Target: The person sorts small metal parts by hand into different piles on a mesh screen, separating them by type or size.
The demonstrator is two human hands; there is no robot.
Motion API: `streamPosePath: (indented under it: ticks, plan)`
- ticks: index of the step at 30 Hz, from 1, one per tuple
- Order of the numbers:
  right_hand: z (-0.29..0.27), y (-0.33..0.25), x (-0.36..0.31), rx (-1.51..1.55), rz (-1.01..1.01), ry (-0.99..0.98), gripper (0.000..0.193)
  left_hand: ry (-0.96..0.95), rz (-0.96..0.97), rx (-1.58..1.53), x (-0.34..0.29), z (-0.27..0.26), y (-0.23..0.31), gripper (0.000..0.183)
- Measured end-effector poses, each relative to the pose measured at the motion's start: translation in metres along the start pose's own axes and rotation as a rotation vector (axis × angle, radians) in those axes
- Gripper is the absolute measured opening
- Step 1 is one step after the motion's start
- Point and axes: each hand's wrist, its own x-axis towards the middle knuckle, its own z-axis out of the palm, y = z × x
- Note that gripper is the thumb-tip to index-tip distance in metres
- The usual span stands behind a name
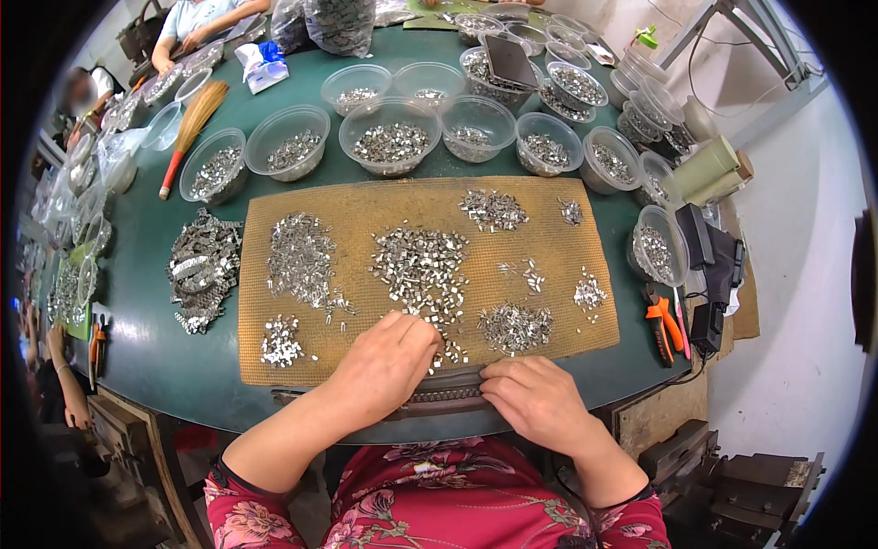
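Observation:
A tan ribbed mat (357, 197) lies before me with several heaps of small silvery metal parts. My left hand (386, 359) is at the near side of the central heap (419, 267), its fingers pinched together; whatever is between the fingertips is hidden. Along the mat's near edge runs a dark narrow bar (439, 408) with a row of small metal links (448, 395) in it. My right hand (535, 395) rests at the right end of this row, fingers curled and closed against the bar. What they grip is too small to make out. A heap of thin metal pieces (516, 328) lies just beyond it.
Clear plastic bowls of metal parts, such as a large bowl (390, 137), line the mat's far side. Left of the mat is a pile of metal link strips (203, 265); a brush (194, 133) lies beyond. Orange-handled pliers (665, 325) lie at right. A co-worker (206, 23) sits far left.

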Motion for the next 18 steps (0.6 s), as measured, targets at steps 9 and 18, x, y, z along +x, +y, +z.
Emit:
streamPosePath:
  ticks: [9,18]
  plan:
    - [0.025,-0.001,0.027,-0.144,0.121,0.068,0.013,0.078,-0.137,-0.108,-0.033,-0.009,0.010,0.017]
    - [0.028,0.005,0.025,-0.117,0.077,0.100,0.017,0.064,-0.056,-0.205,-0.030,0.010,0.024,0.013]
